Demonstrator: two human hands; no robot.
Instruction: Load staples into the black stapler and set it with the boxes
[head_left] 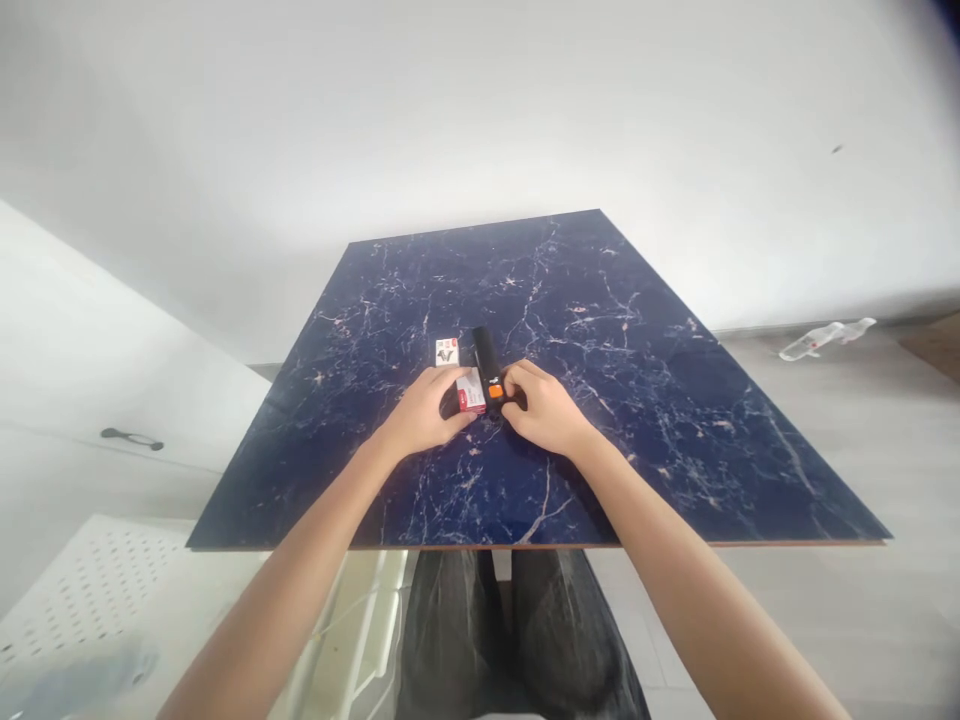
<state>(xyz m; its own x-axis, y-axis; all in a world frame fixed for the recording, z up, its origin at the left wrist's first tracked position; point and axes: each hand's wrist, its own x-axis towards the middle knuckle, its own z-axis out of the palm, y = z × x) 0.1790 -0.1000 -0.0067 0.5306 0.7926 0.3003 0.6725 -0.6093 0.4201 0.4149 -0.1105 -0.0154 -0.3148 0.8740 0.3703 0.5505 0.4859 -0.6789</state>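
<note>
Two bare hands meet near the middle of the frame, on a dark blue marbled surface. The left hand has its fingers curled around a small red and white box, so its grip is closed on that box; the fingers hide most of the box's near end. The right hand touches the near end of a black stapler with an orange patch, fingertips bent onto it, but whether this grip actually clamps the stapler cannot be made out, since the hand covers the contact. The stapler lies just right of the box, touching or nearly so. A second small box, white with a dark mark, sits just beyond the first; its print is too small to read. A plastic bottle lies on the floor at right.
</note>
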